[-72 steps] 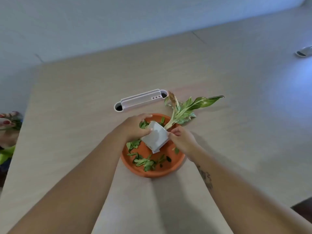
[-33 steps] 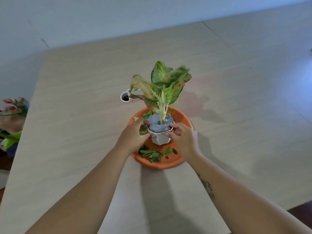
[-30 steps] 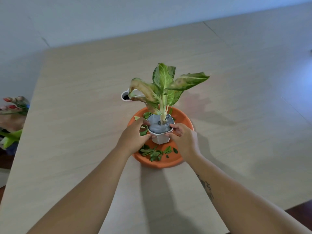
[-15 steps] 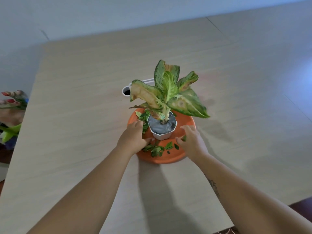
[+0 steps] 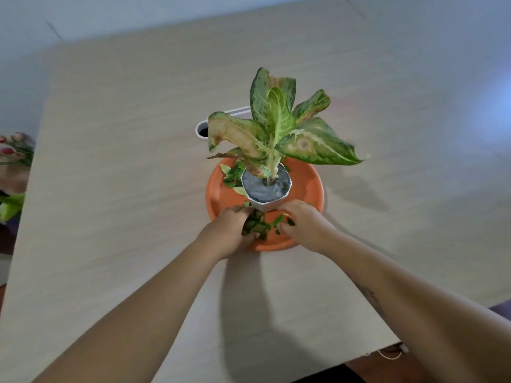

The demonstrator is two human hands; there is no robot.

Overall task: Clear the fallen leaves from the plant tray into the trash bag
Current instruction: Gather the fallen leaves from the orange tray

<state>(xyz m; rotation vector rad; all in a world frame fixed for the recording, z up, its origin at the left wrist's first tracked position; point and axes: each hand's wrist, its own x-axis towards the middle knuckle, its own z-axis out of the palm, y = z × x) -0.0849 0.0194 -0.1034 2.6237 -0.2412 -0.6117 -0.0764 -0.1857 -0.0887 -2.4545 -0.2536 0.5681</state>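
Observation:
An orange round plant tray (image 5: 305, 186) lies on the wooden table. In its middle stands a white pot (image 5: 266, 193) upright, holding a plant with broad green and yellowed leaves (image 5: 279, 131). Small fallen green leaves (image 5: 257, 223) are heaped at the tray's near edge, and a few more fallen leaves (image 5: 233, 175) lie at its far left. My left hand (image 5: 231, 232) curls around the near heap, fingers closed on some leaves. My right hand (image 5: 302, 223) rests beside it, fingertips on loose leaves. No trash bag is in view.
A white cable-port insert (image 5: 204, 129) sits in the wooden table (image 5: 124, 161) behind the plant. At the far left edge, off the table, some flowers and green stems (image 5: 12, 175) show. The table's near edge runs at the lower right.
Both hands set the tilted pot upright in the tray and let go of it. They then dropped to the tray's near edge and gathered the leaves into a heap.

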